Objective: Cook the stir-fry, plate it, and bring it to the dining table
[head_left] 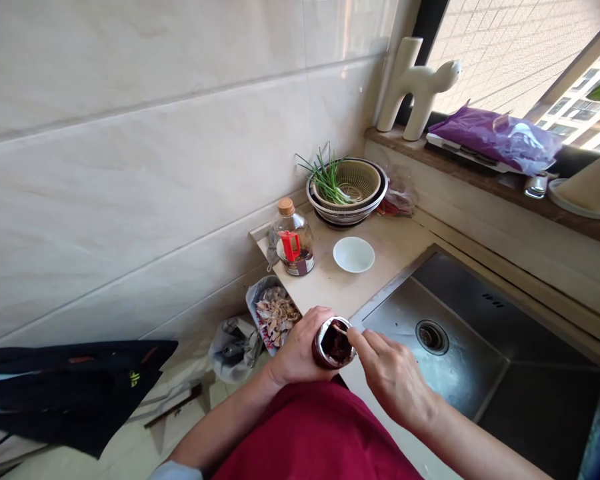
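My left hand (303,350) is wrapped round a jar (334,343) of dark red-brown paste, held tilted toward me in front of my red apron (325,433). Torn silvery foil rings the jar's mouth. In my right hand (390,373), fingers pinch a thin, light-coloured handle (339,329) that dips into the paste; its lower end is hidden, so its kind does not show. Beyond the jar, a small white bowl (354,255) sits on the counter. Left of the bowl stands a plastic bottle (295,243) with a red handle and some dark liquid at the bottom.
A steel sink (460,373) lies to the right. At the counter's back corner, nested basins (347,212) hold green scallions (330,180). Below the counter's left edge are a scrap-filled bin (275,310) and a plastic bag (235,350). A white cat figure (415,87) stands on the sill.
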`<state>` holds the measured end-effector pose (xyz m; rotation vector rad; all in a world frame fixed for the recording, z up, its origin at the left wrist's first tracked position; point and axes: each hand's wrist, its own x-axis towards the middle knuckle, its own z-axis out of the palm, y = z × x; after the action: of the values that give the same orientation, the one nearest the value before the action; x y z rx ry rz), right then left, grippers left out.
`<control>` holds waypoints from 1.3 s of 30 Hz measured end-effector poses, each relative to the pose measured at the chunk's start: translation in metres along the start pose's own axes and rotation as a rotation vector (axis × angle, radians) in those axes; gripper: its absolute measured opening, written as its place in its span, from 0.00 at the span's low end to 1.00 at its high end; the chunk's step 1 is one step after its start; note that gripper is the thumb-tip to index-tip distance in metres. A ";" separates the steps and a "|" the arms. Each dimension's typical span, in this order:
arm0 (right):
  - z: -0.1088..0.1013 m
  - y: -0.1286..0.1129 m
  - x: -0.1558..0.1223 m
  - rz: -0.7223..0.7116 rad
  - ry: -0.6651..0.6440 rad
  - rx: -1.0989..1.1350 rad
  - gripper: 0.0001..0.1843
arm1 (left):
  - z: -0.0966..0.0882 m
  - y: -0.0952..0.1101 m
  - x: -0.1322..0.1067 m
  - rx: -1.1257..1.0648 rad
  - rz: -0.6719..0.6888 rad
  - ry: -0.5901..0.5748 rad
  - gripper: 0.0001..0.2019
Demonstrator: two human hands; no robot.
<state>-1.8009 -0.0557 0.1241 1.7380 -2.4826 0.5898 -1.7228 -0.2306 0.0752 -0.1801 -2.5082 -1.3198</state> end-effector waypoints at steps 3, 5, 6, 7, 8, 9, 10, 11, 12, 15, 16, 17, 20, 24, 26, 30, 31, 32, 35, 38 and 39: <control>0.001 -0.003 0.001 -0.016 -0.043 0.091 0.15 | 0.001 0.000 0.000 -0.005 0.016 0.005 0.35; 0.001 -0.005 0.000 0.002 -0.046 0.153 0.13 | 0.002 -0.001 0.001 0.003 0.021 0.016 0.34; 0.001 -0.006 -0.001 0.021 -0.055 0.182 0.12 | 0.002 -0.002 0.001 0.009 0.023 0.021 0.34; 0.001 -0.007 -0.003 0.037 -0.070 0.208 0.12 | 0.001 -0.002 0.001 0.011 0.022 0.024 0.34; 0.000 -0.007 -0.003 0.047 -0.086 0.222 0.12 | 0.001 -0.002 0.001 0.010 0.018 0.024 0.34; 0.000 -0.006 -0.004 0.050 -0.098 0.218 0.12 | 0.000 -0.002 0.001 0.004 0.012 0.022 0.34; 0.000 -0.006 -0.004 0.052 -0.097 0.191 0.13 | -0.001 -0.002 0.001 -0.005 0.005 0.020 0.35; -0.001 -0.005 -0.004 0.052 -0.082 0.147 0.14 | -0.002 -0.002 0.001 -0.014 -0.002 0.015 0.35; -0.002 -0.003 -0.003 0.054 -0.051 0.097 0.16 | -0.002 -0.002 0.001 -0.020 -0.007 0.008 0.35; -0.005 -0.002 0.003 0.058 0.025 0.004 0.19 | -0.003 -0.001 0.002 -0.020 0.007 -0.011 0.34; -0.005 -0.003 0.005 0.064 0.025 -0.001 0.18 | -0.002 -0.001 0.002 -0.021 0.015 -0.016 0.35; -0.005 -0.004 0.007 0.062 0.007 0.013 0.17 | -0.001 -0.002 0.002 -0.023 0.021 -0.019 0.35; 0.000 -0.010 0.011 0.055 -0.131 0.130 0.14 | 0.003 -0.005 0.003 -0.038 0.038 -0.020 0.37; 0.002 -0.011 0.007 0.098 -0.210 0.258 0.12 | 0.006 -0.009 0.002 -0.026 0.033 -0.007 0.36; -0.001 -0.008 0.004 0.132 -0.213 0.277 0.12 | 0.005 -0.009 0.002 -0.010 0.007 -0.002 0.35; -0.003 0.000 0.001 0.129 -0.181 0.144 0.14 | 0.004 -0.007 0.004 -0.027 -0.038 -0.021 0.34; -0.003 0.001 0.001 0.114 -0.140 0.096 0.16 | 0.003 -0.006 0.005 -0.030 -0.040 -0.026 0.34; -0.003 0.002 0.001 0.097 -0.097 0.053 0.18 | 0.004 -0.006 0.005 -0.031 -0.035 -0.033 0.34; -0.001 0.004 0.003 0.058 -0.056 -0.015 0.17 | 0.005 -0.006 0.005 -0.031 0.002 -0.054 0.34; 0.002 0.003 0.002 0.048 -0.162 0.035 0.14 | 0.006 -0.007 0.004 -0.022 0.009 -0.052 0.34; 0.003 0.003 0.001 0.044 -0.187 0.064 0.14 | 0.007 -0.009 0.003 -0.015 0.018 -0.047 0.33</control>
<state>-1.8030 -0.0567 0.1210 1.8453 -2.6609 0.5381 -1.7292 -0.2297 0.0657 -0.2392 -2.5300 -1.3422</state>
